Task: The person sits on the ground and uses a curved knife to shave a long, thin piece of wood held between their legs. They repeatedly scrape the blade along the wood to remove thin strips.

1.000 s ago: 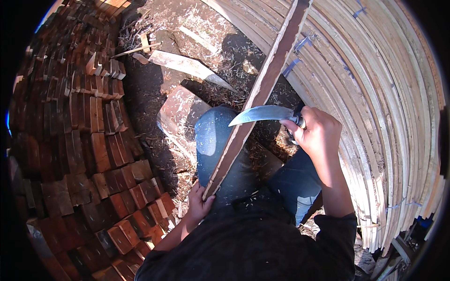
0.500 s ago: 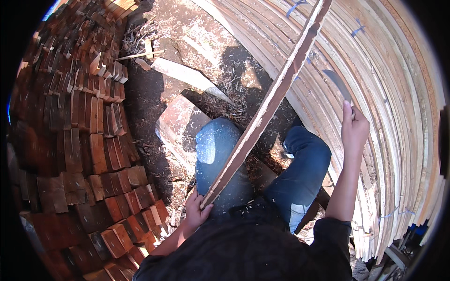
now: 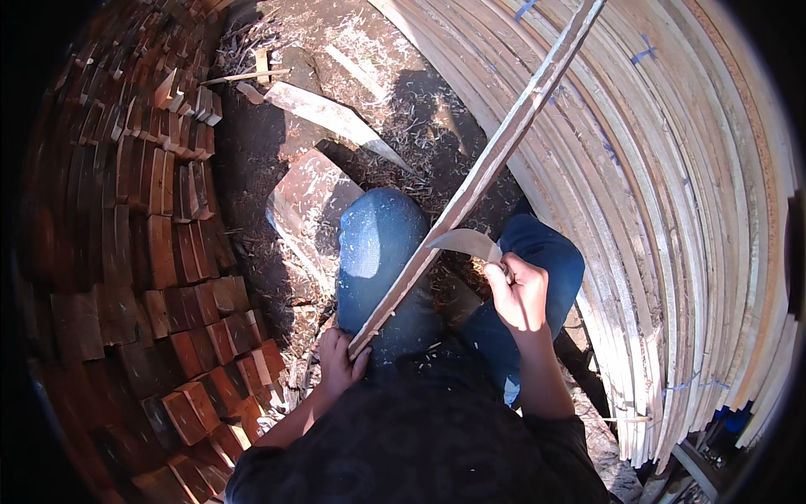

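A long, narrow strip of wood [image 3: 483, 178] with rough, chipped edges slants from my lap up to the top right, crossing my left thigh. Its lower end is gripped by my left hand [image 3: 337, 365], fingers closed round it. My right hand [image 3: 520, 290] is closed on the handle of a sickle [image 3: 466, 243], most of the handle hidden in the fist. The curved blade points left, and its tip meets or overlaps the strip near its middle; I cannot tell whether they touch. Small pale chips lie on my jeans.
Stacked reddish-brown wood blocks [image 3: 180, 328] fill the left side. To the right lie long pale wood strips [image 3: 663, 210], bundled with blue ties. A pointed board [image 3: 336, 118] and a wide plank [image 3: 306, 197] rest on the shaving-strewn ground ahead of my knees.
My right hand has swung down and left with the sickle, from over the pale strips to beside the held wood strip. My left hand keeps its hold, shifted slightly left.
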